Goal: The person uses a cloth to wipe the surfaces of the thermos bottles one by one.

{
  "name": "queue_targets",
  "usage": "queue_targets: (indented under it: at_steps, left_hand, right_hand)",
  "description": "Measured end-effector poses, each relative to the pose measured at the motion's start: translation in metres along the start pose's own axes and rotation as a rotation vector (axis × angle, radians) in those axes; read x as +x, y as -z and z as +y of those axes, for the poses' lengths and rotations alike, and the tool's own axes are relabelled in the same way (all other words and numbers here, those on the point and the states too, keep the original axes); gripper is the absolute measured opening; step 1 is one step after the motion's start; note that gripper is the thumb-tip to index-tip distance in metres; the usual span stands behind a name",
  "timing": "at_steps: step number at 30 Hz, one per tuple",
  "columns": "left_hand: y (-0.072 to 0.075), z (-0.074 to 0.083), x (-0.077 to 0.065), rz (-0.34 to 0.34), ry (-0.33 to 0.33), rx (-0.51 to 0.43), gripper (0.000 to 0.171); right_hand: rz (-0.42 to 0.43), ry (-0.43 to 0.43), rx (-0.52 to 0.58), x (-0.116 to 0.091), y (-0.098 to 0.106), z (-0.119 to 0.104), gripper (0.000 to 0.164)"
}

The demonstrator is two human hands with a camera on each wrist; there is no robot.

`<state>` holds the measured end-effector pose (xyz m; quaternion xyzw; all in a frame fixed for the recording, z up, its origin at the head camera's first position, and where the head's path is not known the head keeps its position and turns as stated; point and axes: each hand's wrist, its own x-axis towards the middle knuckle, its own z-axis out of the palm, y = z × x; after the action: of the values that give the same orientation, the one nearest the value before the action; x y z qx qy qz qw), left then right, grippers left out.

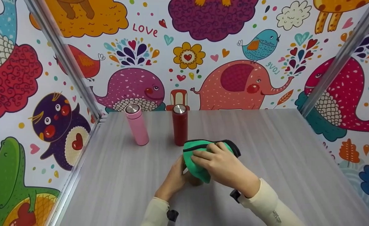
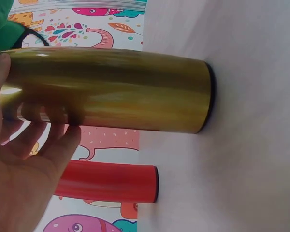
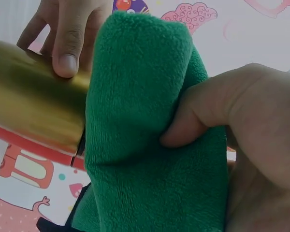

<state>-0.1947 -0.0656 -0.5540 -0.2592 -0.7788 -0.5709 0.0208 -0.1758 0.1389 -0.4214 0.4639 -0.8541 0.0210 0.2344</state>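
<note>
My left hand [image 1: 173, 179] grips a gold flask [image 2: 135, 89] by its upper part, thumb on one side and fingers on the other. The flask stands upright, its dark-rimmed base against the table. Over its top end lies a green plush cloth [image 1: 198, 171] with black edging, folded over in the right wrist view. My right hand [image 1: 223, 163] holds this cloth, with the thumb [image 3: 188, 125] pressed into a fold. Cloth and hands hide most of the flask from the head view, and its top is covered.
Just beyond the hands stands a red flask [image 1: 180, 128] with a steel lid. Left of it is a pink flask [image 1: 138, 131], also steel-topped. The grey table [image 1: 266, 141] meets patterned walls at the back and sides, with metal posts [image 1: 327, 59] in the corners.
</note>
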Motion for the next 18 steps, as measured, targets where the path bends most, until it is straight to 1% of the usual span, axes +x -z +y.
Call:
queue_targets:
  at_steps: [4, 7, 9, 13, 18]
  left_hand:
    - [0.000, -0.001, 0.000, 0.008, -0.024, -0.033, 0.058]
    - [0.000, -0.001, 0.001, 0.015, -0.014, -0.040, 0.056]
    - [0.000, -0.001, 0.001, 0.012, 0.006, -0.040, 0.055]
    - [0.000, 0.001, 0.002, -0.002, 0.038, -0.011, 0.057]
    - [-0.001, 0.003, 0.002, -0.016, 0.067, 0.005, 0.067]
  right_hand:
    - [-0.034, 0.006, 0.009, 0.012, -0.001, 0.006, 0.043]
    - [-0.070, -0.018, 0.042, 0.018, -0.001, 0.013, 0.046]
    - [-0.089, -0.043, 0.074, 0.020, -0.001, 0.019, 0.048]
    - [-0.095, -0.097, 0.129, 0.017, 0.000, 0.029, 0.050]
    - [-0.067, -0.136, 0.149, 0.005, -0.003, 0.036, 0.047]
